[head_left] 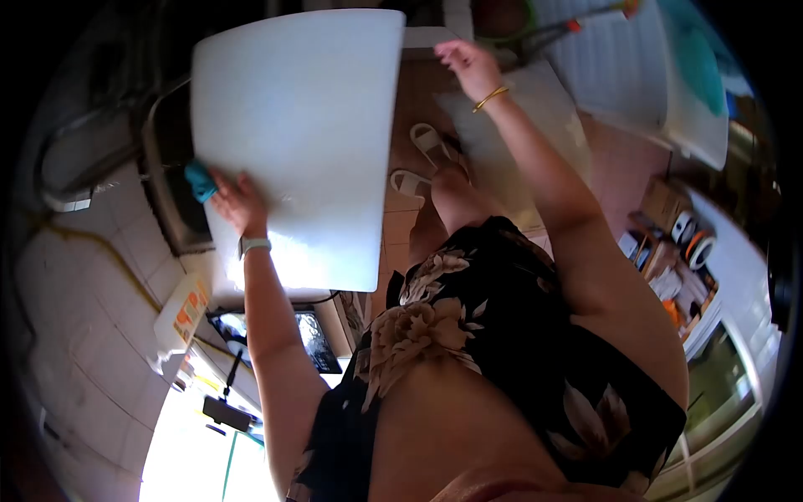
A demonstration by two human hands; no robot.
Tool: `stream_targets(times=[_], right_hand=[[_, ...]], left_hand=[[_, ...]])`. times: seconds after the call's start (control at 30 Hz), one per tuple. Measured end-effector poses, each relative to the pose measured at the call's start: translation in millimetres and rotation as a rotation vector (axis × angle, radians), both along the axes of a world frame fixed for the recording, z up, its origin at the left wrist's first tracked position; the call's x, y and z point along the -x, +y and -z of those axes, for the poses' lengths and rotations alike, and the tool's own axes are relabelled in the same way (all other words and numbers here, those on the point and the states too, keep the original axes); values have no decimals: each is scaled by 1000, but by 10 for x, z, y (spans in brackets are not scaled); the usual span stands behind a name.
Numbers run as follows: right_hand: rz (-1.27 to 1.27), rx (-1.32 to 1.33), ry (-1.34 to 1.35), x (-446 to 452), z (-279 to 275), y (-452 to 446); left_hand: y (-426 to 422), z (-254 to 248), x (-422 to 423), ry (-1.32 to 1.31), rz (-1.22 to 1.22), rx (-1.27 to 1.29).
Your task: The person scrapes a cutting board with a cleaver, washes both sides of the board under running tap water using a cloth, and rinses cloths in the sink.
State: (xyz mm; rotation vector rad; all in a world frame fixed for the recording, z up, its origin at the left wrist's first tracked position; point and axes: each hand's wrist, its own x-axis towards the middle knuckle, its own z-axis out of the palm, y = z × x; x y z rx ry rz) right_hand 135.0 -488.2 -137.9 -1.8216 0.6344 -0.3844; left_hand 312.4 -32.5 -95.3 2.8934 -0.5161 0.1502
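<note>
A large, glossy white flat panel [301, 134] takes up the upper left of the view. My left hand [238, 205], with a pale watch band at the wrist, lies on its left side. Under those fingers, at the panel's edge, is a bunched teal cloth [201, 181]. My right hand [468, 69] hangs in the air beyond the panel's right edge, a gold bangle [490, 99] on its wrist. Its fingers are loosely bent and somewhat apart, and nothing shows in them.
Left of the panel is a dark basin with a metal rim [153, 167]; a yellow hose [113, 251] runs along the tiled wall. White slippers [411, 182] are on the feet below. A pale sheet [527, 142] and a white plastic cabinet [623, 75] stand at right.
</note>
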Motion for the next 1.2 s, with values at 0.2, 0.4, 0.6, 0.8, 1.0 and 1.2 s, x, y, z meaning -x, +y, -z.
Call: stream_targets(times=[0.2, 0.4, 0.6, 0.8, 1.0, 1.2], right_hand=[[-10, -150, 310, 867, 890, 366], [-300, -131, 591, 1091, 1776, 811], [-469, -110, 862, 910, 2673, 1238], [-949, 163, 804, 739, 4050, 2207], [-1398, 468, 745, 308, 5263, 3282], [-1253, 119, 574, 125, 5788, 3702]], left_hand=[[-94, -49, 22, 74, -51, -109], [-168, -106, 62, 73, 4, -137], [-231, -111, 84, 148, -62, -87], [153, -25, -109, 75, 226, -141], [33, -25, -73, 64, 208, -224], [-26, -14, -124, 50, 187, -284]])
